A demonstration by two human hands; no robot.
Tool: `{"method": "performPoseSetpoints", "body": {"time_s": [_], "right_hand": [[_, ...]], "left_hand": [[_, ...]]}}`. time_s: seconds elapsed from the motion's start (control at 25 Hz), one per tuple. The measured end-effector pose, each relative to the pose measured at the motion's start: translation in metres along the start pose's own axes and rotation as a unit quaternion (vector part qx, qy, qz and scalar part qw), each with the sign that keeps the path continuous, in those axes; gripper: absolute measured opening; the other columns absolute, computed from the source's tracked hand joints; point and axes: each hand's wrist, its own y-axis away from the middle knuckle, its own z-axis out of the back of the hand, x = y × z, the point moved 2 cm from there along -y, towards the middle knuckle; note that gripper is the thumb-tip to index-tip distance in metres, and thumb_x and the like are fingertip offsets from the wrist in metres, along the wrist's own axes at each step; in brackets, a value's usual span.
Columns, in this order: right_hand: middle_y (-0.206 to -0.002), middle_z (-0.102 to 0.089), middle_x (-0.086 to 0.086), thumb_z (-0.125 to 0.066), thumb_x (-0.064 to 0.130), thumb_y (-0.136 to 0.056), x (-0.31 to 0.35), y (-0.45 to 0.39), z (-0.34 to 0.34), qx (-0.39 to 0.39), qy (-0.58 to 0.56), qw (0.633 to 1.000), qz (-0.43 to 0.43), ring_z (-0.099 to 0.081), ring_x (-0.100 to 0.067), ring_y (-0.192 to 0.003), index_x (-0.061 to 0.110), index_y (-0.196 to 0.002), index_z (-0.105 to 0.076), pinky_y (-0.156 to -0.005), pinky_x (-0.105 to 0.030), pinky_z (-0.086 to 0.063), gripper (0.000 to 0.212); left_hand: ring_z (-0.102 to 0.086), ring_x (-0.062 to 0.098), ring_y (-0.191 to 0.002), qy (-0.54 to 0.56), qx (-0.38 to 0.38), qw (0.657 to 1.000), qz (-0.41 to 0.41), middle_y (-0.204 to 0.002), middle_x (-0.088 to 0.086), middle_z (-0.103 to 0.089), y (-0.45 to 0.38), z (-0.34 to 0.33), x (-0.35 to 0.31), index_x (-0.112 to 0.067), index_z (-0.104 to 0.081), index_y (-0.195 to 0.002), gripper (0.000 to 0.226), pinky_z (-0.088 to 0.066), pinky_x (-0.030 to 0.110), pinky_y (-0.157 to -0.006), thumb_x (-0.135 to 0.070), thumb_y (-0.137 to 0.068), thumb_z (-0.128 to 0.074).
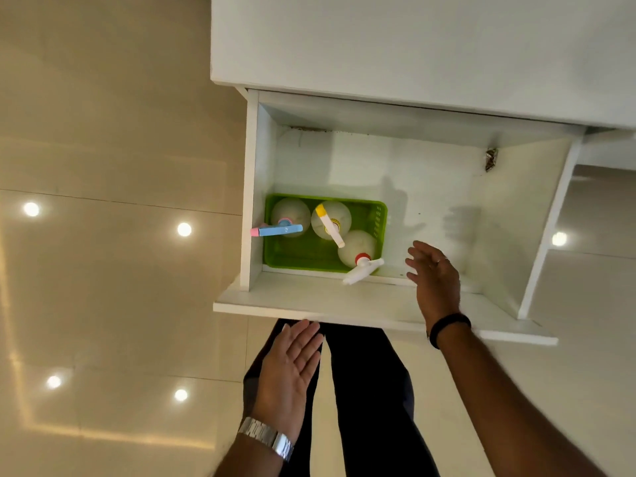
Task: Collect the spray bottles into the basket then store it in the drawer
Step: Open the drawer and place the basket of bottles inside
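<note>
You have the white wooden drawer [447, 201] pulled out below the white cabinet top [413, 46], and the green slotted plastic basket [299, 256] sits on its floor in the left front corner. Three round translucent spray bottles stand inside it: one with a blue and pink trigger [278, 230] at the left, one with a yellow and white trigger [329, 223] in the middle, one with a red collar and white trigger [361, 266] at the right. Your right hand [434, 273] hovers over the drawer's front edge, fingers spread, empty. Your left hand [289, 370] is flat and open below the drawer front, holding nothing.
</note>
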Motion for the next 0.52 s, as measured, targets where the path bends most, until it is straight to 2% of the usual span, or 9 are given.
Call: {"method": "performPoseSetpoints", "body": {"time_s": [0.08, 0.16, 0.24, 0.32, 0.4, 0.44, 0.52], "right_hand": [[-0.095, -0.079, -0.007, -0.055, 0.032, -0.097, -0.006, 0.05, 0.021, -0.021, -0.027, 0.999, -0.002, -0.076, -0.02, -0.085, 0.019, -0.105, -0.074, -0.071, -0.027, -0.059, 0.025], [-0.081, -0.077, -0.015, -0.053, 0.044, -0.098, -0.026, 0.092, 0.036, -0.057, -0.045, 0.995, -0.073, -0.075, -0.026, -0.073, 0.012, -0.093, -0.075, -0.064, -0.03, -0.058, 0.04], [-0.093, -0.076, -0.024, -0.046, 0.048, -0.103, -0.054, 0.12, 0.043, -0.068, -0.089, 0.968, -0.223, -0.075, -0.032, -0.085, 0.004, -0.098, -0.073, -0.072, -0.036, -0.058, 0.052], [-0.12, -0.07, -0.026, -0.037, 0.052, -0.105, -0.069, 0.128, 0.041, -0.066, -0.204, 0.907, -0.362, -0.067, -0.037, -0.113, -0.001, -0.123, -0.065, -0.093, -0.042, -0.055, 0.062], [-0.141, -0.057, -0.025, -0.032, 0.054, -0.105, -0.065, 0.114, 0.039, -0.099, -0.337, 0.85, -0.393, -0.055, -0.038, -0.132, 0.001, -0.142, -0.05, -0.113, -0.049, -0.043, 0.067], [-0.148, -0.051, -0.023, -0.031, 0.055, -0.105, -0.055, 0.102, 0.039, -0.125, -0.393, 0.827, -0.381, -0.05, -0.038, -0.137, 0.005, -0.147, -0.044, -0.117, -0.051, -0.038, 0.067], [-0.151, -0.049, -0.016, -0.036, 0.054, -0.103, -0.03, 0.078, 0.04, -0.173, -0.478, 0.788, -0.347, -0.052, -0.035, -0.134, 0.015, -0.151, -0.04, -0.117, -0.053, -0.038, 0.062]], "left_hand": [[-0.069, 0.022, -0.116, -0.002, -0.024, 0.999, 0.038, -0.127, 0.007, -0.072, 0.001, -0.001, 0.009, -0.012, -0.06, -0.133, 0.047, -0.05, 0.036, -0.097, -0.044, -0.103, -0.045], [-0.063, 0.028, -0.12, 0.046, -0.049, 0.996, 0.061, -0.134, 0.012, -0.065, 0.0, -0.006, 0.009, -0.011, -0.049, -0.143, 0.055, -0.048, 0.04, -0.1, -0.048, -0.103, -0.042], [-0.055, 0.034, -0.127, 0.107, -0.065, 0.99, 0.06, -0.144, 0.015, -0.055, -0.007, -0.014, 0.004, -0.014, -0.037, -0.151, 0.062, -0.042, 0.045, -0.108, -0.053, -0.103, -0.037], [-0.046, 0.037, -0.137, 0.157, -0.067, 0.984, 0.053, -0.15, 0.017, -0.047, -0.017, -0.027, -0.006, -0.014, -0.033, -0.153, 0.067, -0.035, 0.049, -0.116, -0.057, -0.101, -0.032], [-0.041, 0.039, -0.141, 0.209, -0.068, 0.974, 0.055, -0.149, 0.018, -0.045, -0.025, -0.039, -0.018, -0.015, -0.035, -0.151, 0.069, -0.029, 0.054, -0.12, -0.061, -0.099, -0.031], [-0.043, 0.039, -0.139, 0.231, -0.072, 0.968, 0.06, -0.145, 0.017, -0.047, -0.027, -0.044, -0.024, -0.017, -0.037, -0.149, 0.07, -0.029, 0.057, -0.12, -0.063, -0.097, -0.032], [-0.048, 0.038, -0.134, 0.256, -0.084, 0.96, 0.081, -0.138, 0.017, -0.051, -0.028, -0.052, -0.036, -0.019, -0.041, -0.145, 0.072, -0.034, 0.06, -0.117, -0.068, -0.093, -0.036]]}}
